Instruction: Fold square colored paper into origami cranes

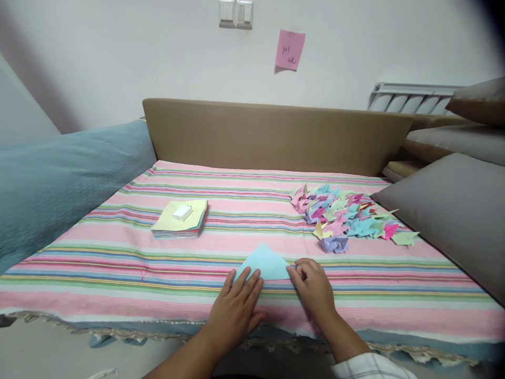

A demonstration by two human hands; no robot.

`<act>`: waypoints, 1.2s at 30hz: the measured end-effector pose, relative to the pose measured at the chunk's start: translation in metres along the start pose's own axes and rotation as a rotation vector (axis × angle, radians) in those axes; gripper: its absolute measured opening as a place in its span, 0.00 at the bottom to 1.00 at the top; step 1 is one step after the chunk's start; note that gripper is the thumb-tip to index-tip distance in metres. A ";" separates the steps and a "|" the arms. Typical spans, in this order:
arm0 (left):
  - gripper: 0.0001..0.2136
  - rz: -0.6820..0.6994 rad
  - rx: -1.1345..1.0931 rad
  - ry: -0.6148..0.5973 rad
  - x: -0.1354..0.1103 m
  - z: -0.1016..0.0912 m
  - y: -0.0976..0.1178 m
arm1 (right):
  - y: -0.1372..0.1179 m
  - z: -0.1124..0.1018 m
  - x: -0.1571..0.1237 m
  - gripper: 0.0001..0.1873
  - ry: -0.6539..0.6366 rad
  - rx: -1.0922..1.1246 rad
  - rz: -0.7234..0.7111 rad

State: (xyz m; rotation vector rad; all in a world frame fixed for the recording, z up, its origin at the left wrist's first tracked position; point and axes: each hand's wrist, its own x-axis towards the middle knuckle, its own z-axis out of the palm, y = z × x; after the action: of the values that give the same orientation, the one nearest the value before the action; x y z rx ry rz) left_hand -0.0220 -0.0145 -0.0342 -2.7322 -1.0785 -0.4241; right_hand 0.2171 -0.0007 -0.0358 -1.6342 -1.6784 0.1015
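A light blue sheet of paper, folded into a triangle, lies on the striped cloth with its point facing away from me. My left hand rests flat over the triangle's left part, fingers stretched out. At the right corner, my right hand pinches the paper between thumb and curled fingers. Left of my hands sits a stack of coloured paper, yellow on top, bearing a small white charger plug. To the right lies a heap of folded paper cranes in many colours.
The striped cloth covers a sofa seat with a brown backrest. A blue-covered armrest bounds the left side; grey cushions pile up on the right. A pink note and light switches are on the wall.
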 end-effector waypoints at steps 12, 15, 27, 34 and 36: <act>0.31 -0.004 -0.063 0.011 0.002 0.000 -0.001 | -0.041 0.008 -0.027 0.12 -0.061 -0.046 -0.422; 0.29 -0.013 -0.069 0.013 0.002 -0.001 0.000 | -0.049 0.019 -0.035 0.17 -0.083 0.001 -0.511; 0.32 -0.016 -0.048 -0.020 0.002 0.001 -0.001 | -0.045 0.010 -0.027 0.14 -0.098 0.006 -0.419; 0.30 -0.003 -0.043 0.015 0.003 -0.001 -0.001 | -0.036 -0.006 -0.015 0.12 -0.125 -0.082 -0.343; 0.31 0.002 -0.035 0.016 0.003 -0.002 0.000 | -0.031 -0.009 -0.013 0.13 -0.117 -0.103 -0.297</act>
State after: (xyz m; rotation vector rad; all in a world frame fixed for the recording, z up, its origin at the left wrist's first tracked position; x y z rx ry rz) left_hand -0.0206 -0.0130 -0.0312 -2.7552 -1.0748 -0.4679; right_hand 0.1948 -0.0213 -0.0182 -1.4570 -2.0265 -0.0377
